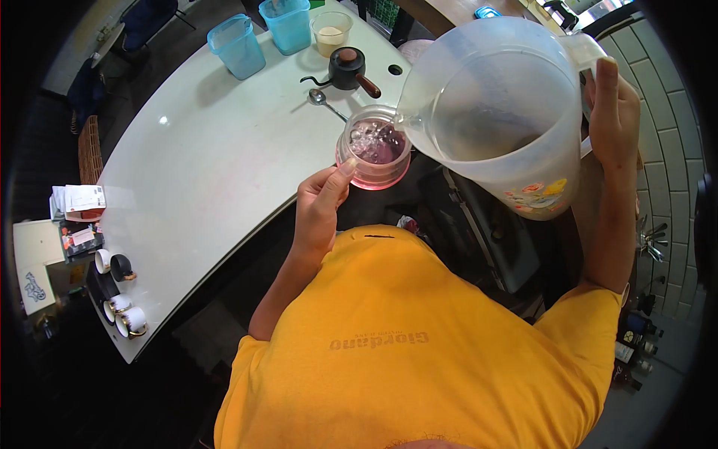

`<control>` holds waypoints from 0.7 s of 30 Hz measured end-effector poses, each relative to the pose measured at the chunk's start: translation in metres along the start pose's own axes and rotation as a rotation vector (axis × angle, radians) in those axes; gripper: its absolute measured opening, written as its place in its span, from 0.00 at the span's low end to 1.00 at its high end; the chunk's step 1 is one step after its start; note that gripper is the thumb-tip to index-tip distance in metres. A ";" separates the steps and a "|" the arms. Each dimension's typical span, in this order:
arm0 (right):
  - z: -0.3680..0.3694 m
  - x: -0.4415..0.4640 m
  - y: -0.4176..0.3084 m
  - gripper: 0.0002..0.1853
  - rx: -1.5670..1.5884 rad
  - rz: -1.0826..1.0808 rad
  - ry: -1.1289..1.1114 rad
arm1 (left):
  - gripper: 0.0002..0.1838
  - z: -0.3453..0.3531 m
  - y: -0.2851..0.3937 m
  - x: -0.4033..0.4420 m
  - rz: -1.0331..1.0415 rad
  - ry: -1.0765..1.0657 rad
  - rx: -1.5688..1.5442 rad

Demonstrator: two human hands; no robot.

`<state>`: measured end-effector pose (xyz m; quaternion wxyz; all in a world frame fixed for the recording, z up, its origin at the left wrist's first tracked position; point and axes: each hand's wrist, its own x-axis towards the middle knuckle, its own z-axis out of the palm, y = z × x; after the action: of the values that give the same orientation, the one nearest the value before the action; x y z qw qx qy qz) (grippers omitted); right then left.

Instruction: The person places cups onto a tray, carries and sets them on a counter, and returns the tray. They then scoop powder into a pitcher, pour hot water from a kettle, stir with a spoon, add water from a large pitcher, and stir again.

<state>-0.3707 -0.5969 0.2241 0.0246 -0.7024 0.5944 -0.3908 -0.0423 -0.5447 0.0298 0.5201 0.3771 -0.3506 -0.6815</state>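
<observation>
My right hand (615,112) is wrapped round the handle of a large translucent plastic pitcher (501,90) with a flower print near its base. The pitcher is tilted to the left, its spout over the rim of a clear jar (374,176). Pink liquid with bubbles on top fills part of the jar. My left hand (325,196) grips the jar's near left side, thumb at the rim. Beyond the jar a metal spoon (318,97) lies on the white table (224,157), close to a small dark pot (347,71) with a wooden handle.
Two blue plastic containers (238,49) and a clear cup (331,34) with pale contents stand at the table's far end. Several white cups (131,322) sit at the left end, near papers (84,197). A dark case-like object (486,232) is below the pitcher.
</observation>
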 end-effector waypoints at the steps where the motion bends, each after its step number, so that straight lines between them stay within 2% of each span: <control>1: 0.001 -0.004 0.007 0.32 0.069 0.029 0.051 | 0.22 0.001 0.003 0.001 0.010 -0.002 -0.002; 3: 0.002 -0.012 0.016 0.32 0.140 0.057 0.107 | 0.22 0.002 0.010 0.002 0.018 -0.001 0.015; 7: -0.008 -0.033 0.015 0.37 0.237 0.266 0.266 | 0.23 0.009 0.023 0.008 0.054 0.005 0.051; 9: -0.015 -0.036 0.019 0.39 0.257 0.324 0.519 | 0.21 0.010 0.023 0.011 0.069 0.004 0.027; 11: -0.029 -0.037 0.038 0.40 0.344 0.334 0.595 | 0.21 0.013 0.024 0.014 0.080 0.003 0.004; 13: -0.039 -0.040 0.046 0.36 0.542 0.315 0.754 | 0.21 0.017 0.025 0.016 0.089 0.006 -0.025; 15: -0.050 -0.046 0.055 0.37 0.513 0.308 0.818 | 0.21 0.018 0.023 0.019 0.087 -0.013 -0.047; 18: -0.062 -0.056 0.060 0.36 0.425 0.453 0.945 | 0.22 0.025 0.021 0.020 0.076 -0.023 -0.072; 19: -0.065 -0.059 0.062 0.33 0.441 0.423 0.953 | 0.22 0.028 0.020 0.020 0.070 -0.015 -0.076; 21: -0.070 -0.066 0.071 0.31 0.457 0.393 0.968 | 0.22 0.032 0.018 0.021 0.067 -0.027 -0.075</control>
<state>-0.4685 -0.5309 0.2031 -0.0269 -0.2964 0.5580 -0.7746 -0.0662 -0.5665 0.0576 0.5516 0.3361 -0.3444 -0.6813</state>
